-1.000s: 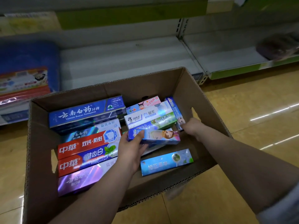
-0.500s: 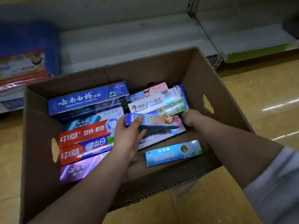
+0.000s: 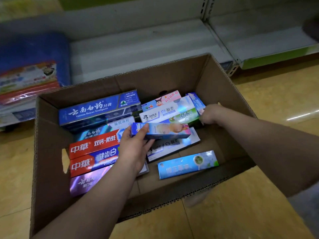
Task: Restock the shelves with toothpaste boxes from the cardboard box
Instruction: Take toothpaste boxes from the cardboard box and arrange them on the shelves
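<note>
An open cardboard box point(image 3: 48, 152) on the floor holds several toothpaste boxes. My left hand point(image 3: 134, 149) grips the left end of a small blue cartoon toothpaste box point(image 3: 165, 131), lifted slightly above the others. My right hand point(image 3: 209, 113) curls its fingers on the right end of the white and green toothpaste boxes point(image 3: 172, 114) at the back right of the carton. Red boxes point(image 3: 93, 145) and a large blue box point(image 3: 98, 107) lie at the left. A light blue box point(image 3: 188, 164) lies alone near the front.
A white bottom shelf point(image 3: 138, 47) runs behind the carton, with a metal upright point(image 3: 219, 40) and another shelf bay at the right. Blue and red packaged goods point(image 3: 29, 75) sit on the shelf at the left. The floor is tan tile.
The view has tilted down and the carton sits lower in frame. My left hand has raised the cartoon box a little. My right hand stays at the boxes at the back right.
</note>
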`<state>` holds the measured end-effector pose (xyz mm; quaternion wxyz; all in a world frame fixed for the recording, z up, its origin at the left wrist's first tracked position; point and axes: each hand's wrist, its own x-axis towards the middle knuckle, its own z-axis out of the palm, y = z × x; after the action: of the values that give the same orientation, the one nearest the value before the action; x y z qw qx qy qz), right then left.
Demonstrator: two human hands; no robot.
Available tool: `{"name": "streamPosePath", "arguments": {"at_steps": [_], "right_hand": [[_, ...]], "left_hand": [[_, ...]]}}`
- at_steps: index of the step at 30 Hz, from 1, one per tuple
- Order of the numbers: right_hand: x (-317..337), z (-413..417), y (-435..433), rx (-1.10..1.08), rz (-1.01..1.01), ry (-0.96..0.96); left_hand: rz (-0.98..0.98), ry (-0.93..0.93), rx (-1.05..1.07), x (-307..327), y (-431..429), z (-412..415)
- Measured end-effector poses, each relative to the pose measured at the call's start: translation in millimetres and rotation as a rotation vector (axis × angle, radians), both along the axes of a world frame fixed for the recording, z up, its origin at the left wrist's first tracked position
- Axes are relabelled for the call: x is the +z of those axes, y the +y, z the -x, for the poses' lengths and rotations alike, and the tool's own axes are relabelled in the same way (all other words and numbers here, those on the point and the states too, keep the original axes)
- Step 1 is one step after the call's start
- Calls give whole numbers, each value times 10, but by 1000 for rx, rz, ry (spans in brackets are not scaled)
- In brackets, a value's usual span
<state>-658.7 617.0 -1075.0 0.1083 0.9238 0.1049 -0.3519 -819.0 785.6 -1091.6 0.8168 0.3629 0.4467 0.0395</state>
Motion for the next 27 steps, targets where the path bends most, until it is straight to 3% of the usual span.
{"name": "streamPosePath", "arguments": {"at_steps": [7, 10, 13, 16, 19, 22, 27], "right_hand": [[824, -65, 229, 167, 75, -261], [1266, 64, 179, 67, -75, -361], [1525, 276, 43, -119, -349, -426], [1368, 349, 39, -226, -765, -301], [1039, 430, 70, -348, -1171, 51], [773, 533, 110, -322, -1193, 235], [599, 540, 75, -301, -1152, 275]], "left_hand": [[22, -50, 33, 131, -105, -37], [42, -57, 52, 143, -119, -27], [81, -50, 87, 116, -92, -51], [93, -46, 103, 107, -53, -94], [99, -60, 161, 137, -15, -145], [117, -68, 203, 195, 35, -164], [91, -53, 227, 183, 132, -126]]}}
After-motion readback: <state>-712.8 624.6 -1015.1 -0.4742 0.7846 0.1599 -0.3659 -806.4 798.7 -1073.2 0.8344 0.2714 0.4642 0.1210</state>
